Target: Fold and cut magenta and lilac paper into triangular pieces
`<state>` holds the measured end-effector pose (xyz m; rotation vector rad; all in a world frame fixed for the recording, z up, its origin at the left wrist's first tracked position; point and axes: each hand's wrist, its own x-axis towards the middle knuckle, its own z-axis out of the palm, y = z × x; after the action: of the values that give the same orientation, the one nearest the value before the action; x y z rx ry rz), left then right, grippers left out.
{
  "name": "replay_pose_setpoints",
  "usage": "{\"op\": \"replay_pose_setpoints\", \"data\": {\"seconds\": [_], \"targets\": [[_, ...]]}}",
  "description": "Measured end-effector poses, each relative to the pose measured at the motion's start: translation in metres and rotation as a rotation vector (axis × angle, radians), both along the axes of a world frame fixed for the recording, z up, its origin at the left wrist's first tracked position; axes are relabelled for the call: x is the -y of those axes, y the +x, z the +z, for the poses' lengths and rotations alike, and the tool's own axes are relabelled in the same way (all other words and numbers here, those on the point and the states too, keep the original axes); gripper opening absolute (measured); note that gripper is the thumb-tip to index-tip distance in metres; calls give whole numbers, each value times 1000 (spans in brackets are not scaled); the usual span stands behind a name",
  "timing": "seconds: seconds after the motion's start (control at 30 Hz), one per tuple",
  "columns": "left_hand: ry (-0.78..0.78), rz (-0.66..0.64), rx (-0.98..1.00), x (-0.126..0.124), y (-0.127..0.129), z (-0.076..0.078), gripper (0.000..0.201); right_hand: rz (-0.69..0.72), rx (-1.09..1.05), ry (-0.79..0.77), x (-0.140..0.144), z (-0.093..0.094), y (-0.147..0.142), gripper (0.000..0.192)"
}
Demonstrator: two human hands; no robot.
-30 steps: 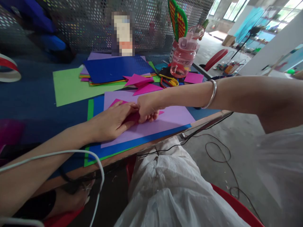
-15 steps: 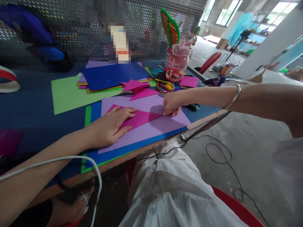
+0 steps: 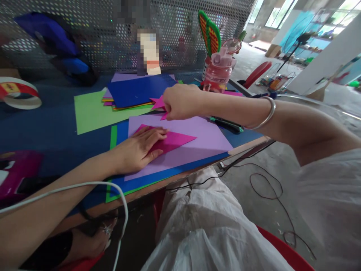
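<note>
My left hand lies flat, fingers stretched, on a folded pink sheet of paper that tapers to a point at the right. Under it is a lilac sheet on top of blue and green sheets. My right hand is curled closed above pointed pink paper pieces beside the paper stack. It covers most of them, and whether its fingers hold one is hidden.
A stack of coloured paper topped by a dark blue sheet lies behind. A pink water bottle stands at the back right, with a black cutter-like tool nearer. Tape sits at left. A white cable crosses my left arm.
My right hand has left the tip of the folded pink sheet and moved back and left over the loose pink pieces. My left hand stays on the sheet. The view has shifted slightly.
</note>
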<state>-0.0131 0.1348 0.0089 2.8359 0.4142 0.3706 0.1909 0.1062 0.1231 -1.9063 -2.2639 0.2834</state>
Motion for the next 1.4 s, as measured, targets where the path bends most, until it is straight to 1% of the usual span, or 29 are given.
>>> {"op": "replay_pose_setpoints", "data": {"seconds": [0.07,0.1,0.13,0.2,0.27,0.33,0.4,0.5,0.57,0.63,0.7,0.73,0.9,0.97,1.03,1.13,1.2,1.27,1.33,1.4], "targets": [[-10,17,-38,2,1,3,36,115,71,-203,7,-2,-10,21],[-24,25,-69,3,1,6,36,173,90,-368,10,-6,-14,20],[-42,31,-103,3,2,8,36,192,79,-464,13,-12,-17,20],[-78,43,-154,4,4,13,35,170,24,-562,14,-26,-22,21],[-95,54,-162,5,6,16,32,92,-80,-622,11,-38,-22,22],[-94,46,-147,5,7,17,32,35,-144,-668,6,-45,-21,26],[-89,28,-135,5,7,17,33,13,-177,-670,1,-47,-19,29],[-91,32,-125,5,6,15,38,-3,-236,-629,-1,-45,-16,31],[-95,33,-110,4,5,13,40,-1,-194,-641,-1,-43,-12,29],[-88,26,-91,2,4,10,41,24,-107,-692,-1,-42,-5,26],[-67,17,-75,0,1,7,41,30,-53,-742,-1,-41,3,28],[-58,14,-68,0,0,5,41,10,-48,-758,-1,-41,8,29],[-39,3,-8,-3,-4,-3,38,-190,-82,-754,-1,-42,35,30],[-50,1,-4,-3,-4,-4,38,-212,-91,-753,-1,-43,47,33],[-67,5,-4,-3,-3,-4,39,-216,-113,-714,0,-46,59,35],[-78,17,-2,-2,-3,-4,38,-246,-153,-612,4,-48,76,37],[-76,22,-4,-2,-3,-3,38,-266,-155,-598,9,-46,84,35],[-69,23,-11,-1,-3,-2,38,-264,-159,-606,13,-40,86,33],[-55,20,-18,0,-2,0,39,-218,-196,-557,15,-32,81,31],[-51,30,-43,1,-1,3,41,-103,-179,-457,16,-26,69,29]]}}
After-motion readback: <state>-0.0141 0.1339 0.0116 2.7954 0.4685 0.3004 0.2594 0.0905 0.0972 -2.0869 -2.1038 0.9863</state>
